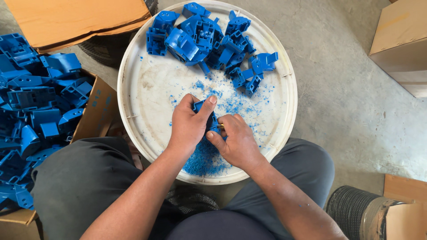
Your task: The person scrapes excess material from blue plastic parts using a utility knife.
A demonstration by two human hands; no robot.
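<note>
Head view: left hand [189, 122] clenches a blue plastic part [209, 119]; right hand [235, 141] pinches its lower edge. Judged light, rigid, sharp-edged; best gripped across its body.

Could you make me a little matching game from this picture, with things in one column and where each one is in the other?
Things:
1. blue part in the hands
2. pile of blue parts
3. blue shavings
4. cardboard box full of blue parts

Places:
A. at the tray's near rim, below the hands
B. on the person's left, beside the white round tray
C. between the left hand and right hand
D. at the tray's far edge

Pairs: 1-C, 2-D, 3-A, 4-B
</note>
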